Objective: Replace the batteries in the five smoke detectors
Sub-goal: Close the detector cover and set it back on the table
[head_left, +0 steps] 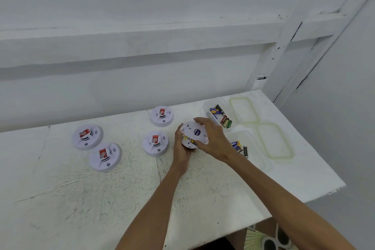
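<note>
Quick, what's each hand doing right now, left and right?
Left hand: closed around the smoke detector, gripping its left side.
Right hand: closed on the same detector, fingers over its top and right edge.

near table (81,199): bare, open to reach
left: four detectors (105,156) in loose pairs, gaps between
right: two tubs (221,115), two lids (244,110) crowd the edge

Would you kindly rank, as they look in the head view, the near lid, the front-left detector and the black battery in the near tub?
Largest to smallest:
1. near lid
2. front-left detector, clearly smaller than the lid
3. black battery, far the smallest
</note>
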Demonstrator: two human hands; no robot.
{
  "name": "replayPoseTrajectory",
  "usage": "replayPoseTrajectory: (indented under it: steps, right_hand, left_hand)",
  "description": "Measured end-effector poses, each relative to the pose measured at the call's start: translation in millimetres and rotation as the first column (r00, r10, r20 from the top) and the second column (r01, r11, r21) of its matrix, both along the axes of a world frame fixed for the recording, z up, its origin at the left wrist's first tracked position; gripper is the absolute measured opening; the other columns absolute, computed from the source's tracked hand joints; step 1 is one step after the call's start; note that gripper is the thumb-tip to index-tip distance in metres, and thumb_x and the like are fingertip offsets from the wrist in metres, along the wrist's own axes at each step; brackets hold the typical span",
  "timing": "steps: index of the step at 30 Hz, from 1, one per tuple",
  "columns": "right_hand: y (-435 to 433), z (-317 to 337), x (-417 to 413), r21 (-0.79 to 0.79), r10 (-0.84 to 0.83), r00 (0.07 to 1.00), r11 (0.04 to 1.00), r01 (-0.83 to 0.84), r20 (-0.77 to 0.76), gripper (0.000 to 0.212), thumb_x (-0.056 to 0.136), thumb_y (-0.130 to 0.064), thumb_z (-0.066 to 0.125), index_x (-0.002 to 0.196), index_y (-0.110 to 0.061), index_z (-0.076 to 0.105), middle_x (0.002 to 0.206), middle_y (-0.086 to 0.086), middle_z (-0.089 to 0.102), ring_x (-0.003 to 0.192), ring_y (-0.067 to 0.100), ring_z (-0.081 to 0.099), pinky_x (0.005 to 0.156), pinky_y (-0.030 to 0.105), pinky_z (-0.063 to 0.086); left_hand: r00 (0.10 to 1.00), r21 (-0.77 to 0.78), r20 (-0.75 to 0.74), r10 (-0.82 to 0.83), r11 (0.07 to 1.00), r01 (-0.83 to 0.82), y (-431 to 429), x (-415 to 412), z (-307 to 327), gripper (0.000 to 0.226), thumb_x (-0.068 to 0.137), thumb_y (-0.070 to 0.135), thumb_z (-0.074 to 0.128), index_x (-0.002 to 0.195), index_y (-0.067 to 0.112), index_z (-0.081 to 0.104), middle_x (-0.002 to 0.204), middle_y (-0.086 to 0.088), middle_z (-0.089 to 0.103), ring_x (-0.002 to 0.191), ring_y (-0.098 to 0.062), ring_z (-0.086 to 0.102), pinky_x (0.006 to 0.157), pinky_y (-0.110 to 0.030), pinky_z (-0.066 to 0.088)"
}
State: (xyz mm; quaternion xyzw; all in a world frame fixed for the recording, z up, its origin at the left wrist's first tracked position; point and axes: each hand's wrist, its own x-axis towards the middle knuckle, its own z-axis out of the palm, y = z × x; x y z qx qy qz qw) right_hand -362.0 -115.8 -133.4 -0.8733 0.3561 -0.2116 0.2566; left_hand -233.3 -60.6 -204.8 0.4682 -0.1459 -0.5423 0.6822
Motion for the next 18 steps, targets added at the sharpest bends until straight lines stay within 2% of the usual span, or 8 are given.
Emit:
replayPoseTrajectory:
  steps: [2,5,7,9,12,15,18]
  right_hand:
    - [0.2,-1.9,2.0,0.007,0.031,0.999,0.999,-0.031,-0.026,0.070,0.084,-0.025,0.072,0.145,-0.019,0.040,0.144,-0.006,0.046,0.129,0.009,0.043,0.108,0.043,0.037]
    - [-0.5,-2.9,3.4,0.017,0.036,0.999,0.999,-0.036,-0.040,0.069,0.086,-0.024,0.072,0.146,-0.017,0.039,0.144,-0.004,0.046,0.130,0.012,0.044,0.109,0.038,0.032]
    - [-1.6,-2.2,4.1,0.010,0.048,0.997,0.999,-0.047,-0.053,0.067,0.087,-0.024,0.072,0.145,-0.018,0.040,0.144,-0.004,0.047,0.129,0.012,0.044,0.107,0.036,0.031]
    - [-3.2,-1.5,5.0,0.010,0.057,0.997,0.998,-0.057,-0.060,0.065,0.087,-0.023,0.072,0.144,-0.019,0.042,0.143,-0.005,0.048,0.128,0.012,0.046,0.107,0.037,0.034]
    - [-5.1,-2.4,6.9,0.009,0.056,0.997,0.998,-0.055,-0.061,0.064,0.085,-0.023,0.073,0.142,-0.019,0.044,0.141,-0.004,0.050,0.126,0.013,0.049,0.105,0.041,0.040]
    - [-4.5,-4.0,8.7,0.017,0.053,0.998,0.998,-0.053,-0.038,0.064,0.085,-0.024,0.074,0.142,-0.018,0.044,0.140,-0.003,0.050,0.125,0.015,0.051,0.101,0.041,0.047]
    - [-6.5,-4.2,8.0,0.046,0.051,0.998,0.998,-0.049,-0.038,0.068,0.085,-0.028,0.073,0.145,-0.021,0.040,0.143,-0.004,0.048,0.125,0.013,0.051,0.099,0.034,0.050]
  left_hand:
    - [1.000,0.021,0.014,-0.014,1.000,0.014,-0.6,0.9,-3.1,0.053,0.111,0.050,0.031,0.147,0.020,0.054,0.135,-0.011,0.069,0.110,-0.025,0.067,0.075,-0.034,0.053]
    - [1.000,0.022,0.026,-0.012,1.000,0.012,0.4,3.8,-4.8,0.057,0.108,0.055,0.033,0.147,0.018,0.055,0.133,-0.013,0.070,0.111,-0.029,0.064,0.085,-0.044,0.048]
    - [1.000,0.037,0.016,-0.015,0.999,0.015,0.7,4.2,-4.7,0.059,0.108,0.056,0.032,0.147,0.018,0.054,0.133,-0.012,0.070,0.112,-0.026,0.067,0.090,-0.047,0.047]
    - [1.000,0.032,0.013,-0.021,0.999,0.020,0.7,2.2,-3.3,0.058,0.108,0.055,0.030,0.147,0.019,0.053,0.132,-0.011,0.071,0.108,-0.022,0.070,0.087,-0.043,0.050]
    - [0.999,-0.003,0.023,-0.034,0.999,0.035,1.2,1.8,-3.6,0.063,0.106,0.059,0.035,0.148,0.016,0.052,0.135,-0.016,0.068,0.104,-0.022,0.068,0.073,-0.034,0.050]
    - [0.999,-0.041,0.021,-0.038,0.998,0.039,2.1,3.2,-3.2,0.061,0.101,0.053,0.049,0.148,0.014,0.050,0.139,-0.018,0.065,0.109,-0.025,0.069,0.074,-0.037,0.051]
    - [1.000,-0.029,0.014,-0.016,0.999,0.016,1.7,3.9,-5.3,0.056,0.097,0.041,0.057,0.148,0.017,0.048,0.138,-0.018,0.064,0.108,-0.030,0.068,0.069,-0.039,0.050]
